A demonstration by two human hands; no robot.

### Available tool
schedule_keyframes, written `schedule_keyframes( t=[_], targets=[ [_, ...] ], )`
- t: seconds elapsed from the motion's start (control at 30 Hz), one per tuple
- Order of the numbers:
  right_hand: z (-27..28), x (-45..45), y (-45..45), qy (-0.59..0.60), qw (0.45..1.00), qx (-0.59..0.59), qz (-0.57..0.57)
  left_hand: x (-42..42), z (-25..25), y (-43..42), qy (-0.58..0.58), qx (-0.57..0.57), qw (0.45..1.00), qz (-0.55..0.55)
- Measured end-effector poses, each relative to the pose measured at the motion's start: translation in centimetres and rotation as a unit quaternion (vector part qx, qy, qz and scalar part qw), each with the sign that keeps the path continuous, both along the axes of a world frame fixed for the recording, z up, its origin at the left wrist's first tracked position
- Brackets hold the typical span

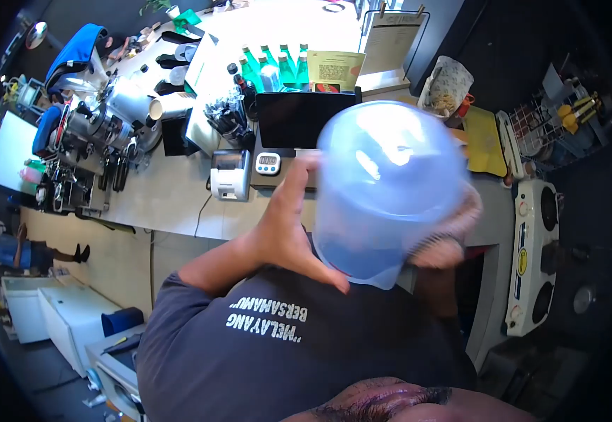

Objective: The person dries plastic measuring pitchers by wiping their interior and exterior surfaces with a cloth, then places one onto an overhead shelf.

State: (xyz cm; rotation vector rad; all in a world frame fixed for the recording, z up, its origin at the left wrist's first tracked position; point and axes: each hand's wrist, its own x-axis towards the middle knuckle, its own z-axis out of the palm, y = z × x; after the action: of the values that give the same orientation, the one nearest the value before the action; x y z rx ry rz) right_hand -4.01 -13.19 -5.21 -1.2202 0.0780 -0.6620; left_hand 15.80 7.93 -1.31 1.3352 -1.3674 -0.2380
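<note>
A large translucent plastic container (pixel 383 183) with a rounded top end is held up in front of my chest. From its left side my left hand (pixel 288 228) grips it, thumb and fingers spread along the wall. My right hand (pixel 453 232) is smeared by motion and presses against the right side, its fingers partly hidden behind the plastic. Nothing can be made out inside the container. Just beyond it is a black screen (pixel 306 119) on the counter.
The counter (pixel 165 200) carries a small printer (pixel 230 174), a digital timer (pixel 268 164), green bottles (pixel 285 67) and an espresso machine (pixel 74 176). A two-burner stove (pixel 533 257) stands on the right, near a dish rack (pixel 541 133). Another person (pixel 21 250) stands far left.
</note>
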Motion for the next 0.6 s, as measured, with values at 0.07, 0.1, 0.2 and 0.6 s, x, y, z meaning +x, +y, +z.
schedule_keyframes(
  t=[0.07,0.1,0.2,0.6],
  targets=[
    [-0.6,0.7,-0.8,0.016,0.999,-0.031,0.017,-0.8,-0.1,-0.4,0.003,0.003,1.000,0.026],
    [-0.9,1.4,-0.9,0.024,0.998,-0.049,0.026,-0.6,-1.0,-0.7,0.035,-0.002,0.999,0.025],
    [-2.2,3.5,-0.8,0.035,0.994,-0.094,0.052,-0.2,-2.4,-0.5,0.123,-0.026,0.991,0.045],
    [-4.6,2.4,1.9,0.058,0.971,-0.178,0.150,-2.8,-3.9,-2.9,0.406,-0.147,0.902,-0.010]
  ],
)
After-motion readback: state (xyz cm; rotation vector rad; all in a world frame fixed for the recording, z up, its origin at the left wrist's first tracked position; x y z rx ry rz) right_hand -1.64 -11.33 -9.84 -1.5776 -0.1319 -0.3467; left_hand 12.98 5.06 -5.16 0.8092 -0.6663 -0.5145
